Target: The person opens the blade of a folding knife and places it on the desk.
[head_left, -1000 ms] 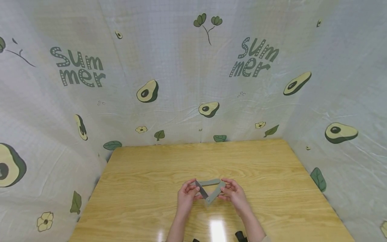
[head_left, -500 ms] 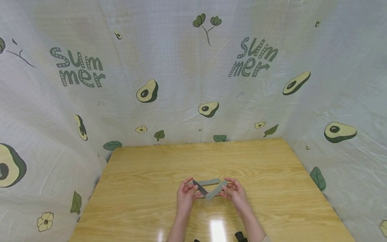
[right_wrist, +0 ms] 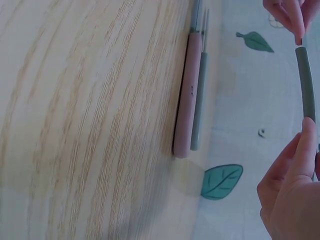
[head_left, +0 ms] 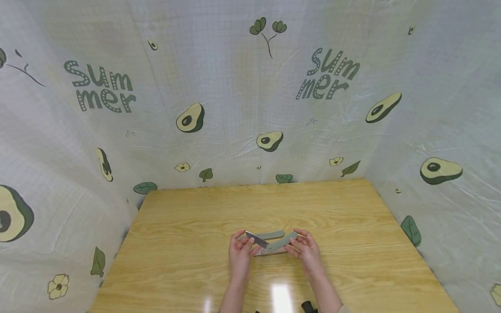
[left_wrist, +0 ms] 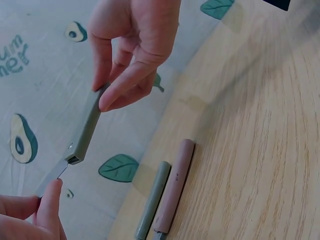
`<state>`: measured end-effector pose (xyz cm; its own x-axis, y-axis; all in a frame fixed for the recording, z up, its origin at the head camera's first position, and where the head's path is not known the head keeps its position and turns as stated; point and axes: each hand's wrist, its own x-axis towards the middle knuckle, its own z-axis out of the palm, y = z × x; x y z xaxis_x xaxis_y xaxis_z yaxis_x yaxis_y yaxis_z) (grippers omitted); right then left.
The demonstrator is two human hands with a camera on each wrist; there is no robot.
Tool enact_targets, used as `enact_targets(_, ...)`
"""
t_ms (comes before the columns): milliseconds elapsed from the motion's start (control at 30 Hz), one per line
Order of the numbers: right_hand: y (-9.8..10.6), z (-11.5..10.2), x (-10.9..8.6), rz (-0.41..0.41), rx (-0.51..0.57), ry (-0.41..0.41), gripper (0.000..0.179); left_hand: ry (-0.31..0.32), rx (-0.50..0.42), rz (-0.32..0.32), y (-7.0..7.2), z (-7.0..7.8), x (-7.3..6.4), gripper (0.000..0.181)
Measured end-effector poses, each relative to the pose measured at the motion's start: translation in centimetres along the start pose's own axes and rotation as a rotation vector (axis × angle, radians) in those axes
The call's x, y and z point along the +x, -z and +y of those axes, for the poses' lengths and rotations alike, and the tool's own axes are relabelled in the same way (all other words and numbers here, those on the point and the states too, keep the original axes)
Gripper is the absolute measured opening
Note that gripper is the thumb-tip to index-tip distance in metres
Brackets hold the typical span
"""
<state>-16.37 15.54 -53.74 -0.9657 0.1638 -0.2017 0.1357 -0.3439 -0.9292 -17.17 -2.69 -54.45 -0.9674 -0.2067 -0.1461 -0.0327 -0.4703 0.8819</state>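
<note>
Both hands hold a folding knife with a sage-green handle (head_left: pixel 282 242) and a metal blade (head_left: pixel 257 239). Finger and thumb of the left hand (head_left: pixel 239 254) pinch the blade. At the handle's far end, the right hand (head_left: pixel 309 252) grips with its fingertips. Blade and handle form a wide, shallow V with the pivot lowest; in the left wrist view the handle's open slot shows beside the pivot. Beyond the hands, a pink-handled utensil (right_wrist: pixel 185 95) with a metal end lies on the table. Alongside it rests a thinner utensil with a green handle (right_wrist: pixel 200 100) and a slim metal end.
A wood-grain table (head_left: pixel 188 217) spreads under the hands. Behind it and on both sides hangs a pale cloth (head_left: pixel 235 87) printed with avocados, leaves and lettering. A black object (head_left: pixel 308 307) shows at the bottom edge near the right forearm.
The knife's blade has swung further out from its handle, flattening a sharp V into a shallow one. The hands have moved slightly apart, and the pink handle below now shows more.
</note>
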Motion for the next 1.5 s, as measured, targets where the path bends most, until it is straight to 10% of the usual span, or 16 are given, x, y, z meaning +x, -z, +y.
enact_targets(1500,-1.3,0.3,-0.8,0.067,0.298,0.075,0.023,-0.064,-0.177,0.088,-1.3,-0.9,-0.9,0.034)
